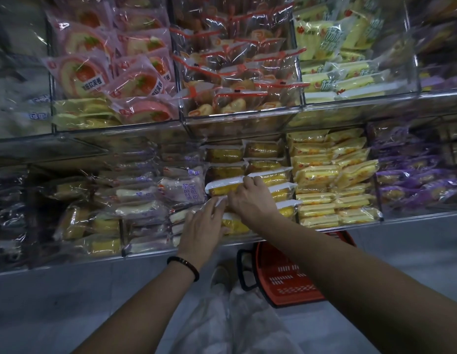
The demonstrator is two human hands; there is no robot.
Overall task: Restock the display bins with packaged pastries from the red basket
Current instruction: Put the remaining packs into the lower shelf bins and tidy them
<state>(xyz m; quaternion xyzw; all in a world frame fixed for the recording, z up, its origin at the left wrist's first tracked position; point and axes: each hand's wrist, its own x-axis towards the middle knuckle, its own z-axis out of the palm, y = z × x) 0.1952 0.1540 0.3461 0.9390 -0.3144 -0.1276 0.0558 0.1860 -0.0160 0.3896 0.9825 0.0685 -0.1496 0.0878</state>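
The middle lower clear bin (250, 238) holds stacked yellow pastry packets with white ends. My right hand (250, 200) reaches into it, and its curled fingers grip the white edge of a yellow pastry packet (222, 189) on the left stack. My left hand (204, 223) lies beside it with straight fingers slid against the packets, and its thumb touches a lower yellow packet (235, 224). The red basket (286, 277) stands on the floor below the shelf, partly hidden by my right forearm. I see no packets in the part of it that shows.
Neighbouring lower bins hold pale purple-printed packets (181, 187) on the left and yellow layered cakes (332, 175) on the right. The upper shelf has pink strawberry roll packs (94, 72), red-striped bread packs (237, 72) and pale yellow packs (332, 47). A white shoe (219, 275) is beside the basket.
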